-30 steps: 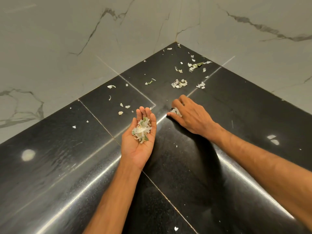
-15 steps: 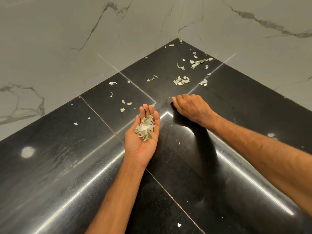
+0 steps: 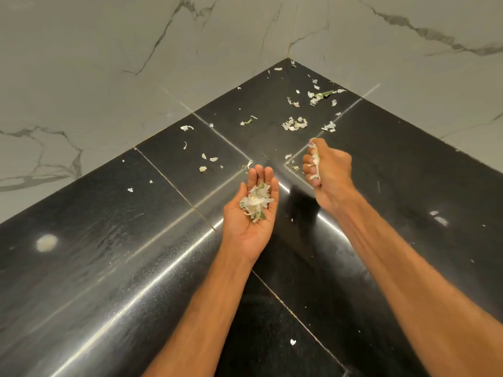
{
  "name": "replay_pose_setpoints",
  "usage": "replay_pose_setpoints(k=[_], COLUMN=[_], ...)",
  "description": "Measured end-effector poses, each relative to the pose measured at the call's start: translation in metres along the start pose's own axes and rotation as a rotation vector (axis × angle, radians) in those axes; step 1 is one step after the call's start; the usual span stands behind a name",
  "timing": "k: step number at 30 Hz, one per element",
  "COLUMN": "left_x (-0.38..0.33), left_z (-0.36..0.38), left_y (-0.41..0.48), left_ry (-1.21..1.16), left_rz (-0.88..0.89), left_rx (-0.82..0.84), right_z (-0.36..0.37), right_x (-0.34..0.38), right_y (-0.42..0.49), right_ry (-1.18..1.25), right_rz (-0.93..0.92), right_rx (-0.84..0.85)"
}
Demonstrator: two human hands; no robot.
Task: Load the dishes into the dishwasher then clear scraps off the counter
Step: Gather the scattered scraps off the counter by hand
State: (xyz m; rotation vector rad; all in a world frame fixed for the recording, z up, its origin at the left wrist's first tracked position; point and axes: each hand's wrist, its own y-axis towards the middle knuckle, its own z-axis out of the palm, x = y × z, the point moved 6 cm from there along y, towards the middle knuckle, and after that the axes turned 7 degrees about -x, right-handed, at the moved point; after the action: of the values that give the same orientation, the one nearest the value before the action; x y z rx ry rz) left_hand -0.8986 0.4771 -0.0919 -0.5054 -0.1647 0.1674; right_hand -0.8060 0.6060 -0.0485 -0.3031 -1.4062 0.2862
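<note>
The left hand (image 3: 251, 213) lies palm up over the black counter (image 3: 109, 254), its fingers straight, close together and only slightly cupped. A pile (image 3: 255, 202) of white and green peelings sits on the palm and the roots of the fingers. It is not pinched and merely rests there.

The right hand (image 3: 328, 172) is just right of the left fingertips, its back toward the camera. Its fingers are curled into a fist round a wad (image 3: 315, 160) of white peel, which shows between the fingers and sticks out at the top of the fist. Whether the fist touches the counter is hard to tell; it seems lifted off it.

Loose scraps (image 3: 295, 123) lie on the counter beyond the right knuckles, with a thicker cluster just past the fist. Others are strewn on toward the corner of the marble wall (image 3: 109, 63). More bits lie left of and beyond the left fingertips, and a few small ones lie between the fingertips of the two hands. One white fleck (image 3: 293, 342) lies well back between the forearms.
</note>
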Motion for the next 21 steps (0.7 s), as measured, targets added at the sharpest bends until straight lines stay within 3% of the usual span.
replay_pose_setpoints(k=[7, 11, 21], left_x=[0.035, 0.042, 0.047], left_z=[0.01, 0.013, 0.016], left_y=[0.001, -0.003, -0.018], left_ry=[-0.003, -0.006, 0.054], left_rz=[-0.007, 0.017, 0.049], left_rx=[0.047, 0.071, 0.099], right_z=[0.014, 0.014, 0.007], right_x=[0.006, 0.01, 0.001], right_y=[-0.056, -0.073, -0.093], right_ry=[0.33, 0.323, 0.377], right_rz=[-0.098, -0.219, -0.281], right_rx=[0.005, 0.02, 0.129])
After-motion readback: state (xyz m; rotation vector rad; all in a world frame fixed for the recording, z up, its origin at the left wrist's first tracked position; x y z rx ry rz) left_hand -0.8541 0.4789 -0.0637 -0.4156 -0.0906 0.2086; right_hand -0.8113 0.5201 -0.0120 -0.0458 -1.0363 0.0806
